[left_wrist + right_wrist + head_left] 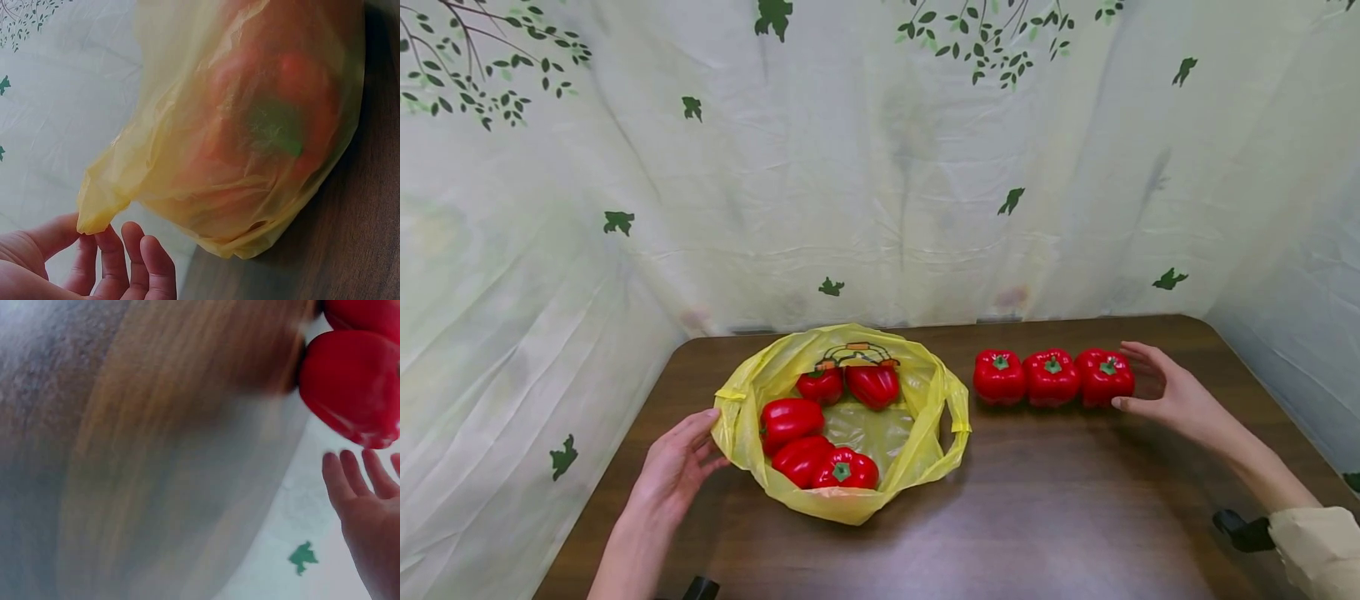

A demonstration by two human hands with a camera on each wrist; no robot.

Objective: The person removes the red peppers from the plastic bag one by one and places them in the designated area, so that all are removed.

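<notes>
A yellow plastic bag (940, 467) stands with its mouth open on the table, several red bell peppers (790, 423) inside. My left hand (673, 467) pinches the bag's left rim between thumb and fingers; the left wrist view shows the gathered bag corner (100, 212) in that pinch. Right of the bag, three red bell peppers stand in a row, stems up. By the rightmost pepper (1103, 379) is my right hand (1180, 400), thumb and fingers spread around its right side. In the right wrist view a gap shows between the fingers and the pepper (350, 384).
The brown wooden table (1000, 517) has its far edge against a pale curtain (880, 167) printed with green leaves. The middle pepper (1051, 379) and the left pepper (998, 377) of the row sit close together, a short way from the bag.
</notes>
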